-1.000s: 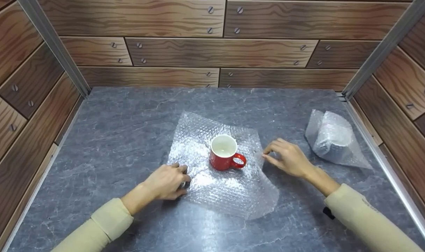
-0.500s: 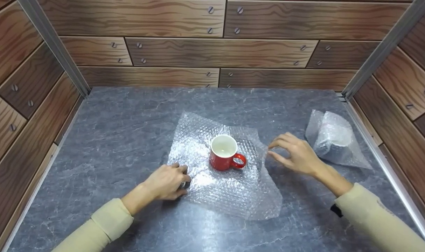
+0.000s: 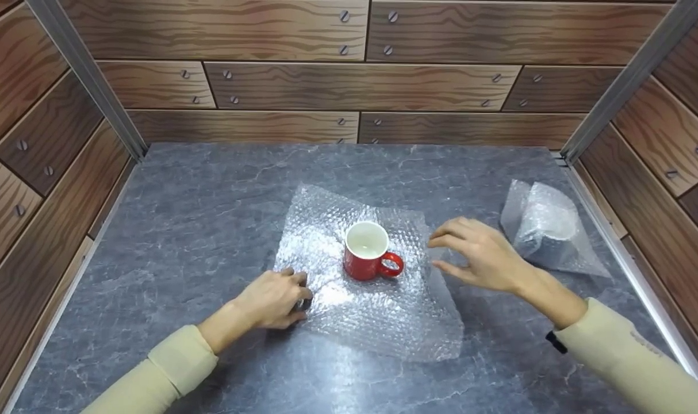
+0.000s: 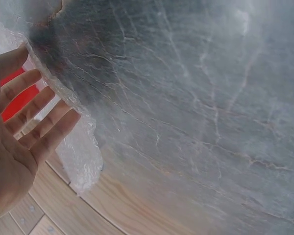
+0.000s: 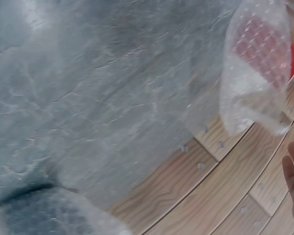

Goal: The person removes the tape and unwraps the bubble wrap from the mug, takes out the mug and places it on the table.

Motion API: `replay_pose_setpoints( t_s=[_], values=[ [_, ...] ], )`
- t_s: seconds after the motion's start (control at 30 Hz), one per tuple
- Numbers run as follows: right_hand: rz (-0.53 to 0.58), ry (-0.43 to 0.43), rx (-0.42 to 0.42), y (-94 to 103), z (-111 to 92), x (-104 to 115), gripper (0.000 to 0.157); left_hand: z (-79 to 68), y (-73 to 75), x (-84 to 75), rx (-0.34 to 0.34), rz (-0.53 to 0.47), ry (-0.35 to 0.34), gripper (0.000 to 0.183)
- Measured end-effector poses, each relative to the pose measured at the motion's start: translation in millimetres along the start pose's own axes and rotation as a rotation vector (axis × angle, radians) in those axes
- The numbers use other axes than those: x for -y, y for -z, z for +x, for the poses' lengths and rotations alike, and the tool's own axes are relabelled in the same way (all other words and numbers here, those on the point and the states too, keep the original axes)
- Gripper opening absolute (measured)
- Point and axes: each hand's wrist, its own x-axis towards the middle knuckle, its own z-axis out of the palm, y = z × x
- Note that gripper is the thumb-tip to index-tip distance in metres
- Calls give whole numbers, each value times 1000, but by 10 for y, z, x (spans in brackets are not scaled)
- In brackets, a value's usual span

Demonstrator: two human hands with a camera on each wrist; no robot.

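Note:
A red mug (image 3: 362,265) with a white inside stands upright on a sheet of bubble wrap (image 3: 332,230), its handle toward the right. At the sheet's left edge rests my left hand (image 3: 273,299); the left wrist view has its fingers (image 4: 54,127) fairly straight along the wrap's rim. My right hand (image 3: 481,253) hovers by the right edge, thumb and fingers apart with nothing between them. In the right wrist view the lifted wrap edge (image 5: 235,98) shows the mug's red through it, and only a few fingertips of that hand appear.
To the right on the grey marbled table (image 3: 211,190) lies a bundle of bubble wrap (image 3: 550,224) around something pale, close behind the right hand. Wood-patterned walls (image 3: 291,86) and metal posts (image 3: 90,86) bound the table at the back and sides.
My right hand first shifted right and back from the wrap's right edge, which lifted; now it has come slightly left with thumb and fingers spread wider. Left hand and mug stay put.

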Motion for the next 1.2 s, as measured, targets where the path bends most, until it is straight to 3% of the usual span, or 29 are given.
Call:
replay_pose_setpoints(
  t_s=[0.17, 0.37, 0.73, 1.2],
  values=[
    [-9, 59, 38, -77, 62, 112, 38, -4, 7, 1, 7, -8, -1, 28],
    [-16, 71, 104, -192, 42, 156, 43, 3, 2, 1, 7, -4, 1, 27],
    [-57, -8, 217, -313, -170, 23, 48, -15, -5, -6, -7, 14, -5, 28],
    [-53, -145, 268, -358, -511, -194, 61, -14, 5, -8, 4, 2, 2, 29]
  ],
)
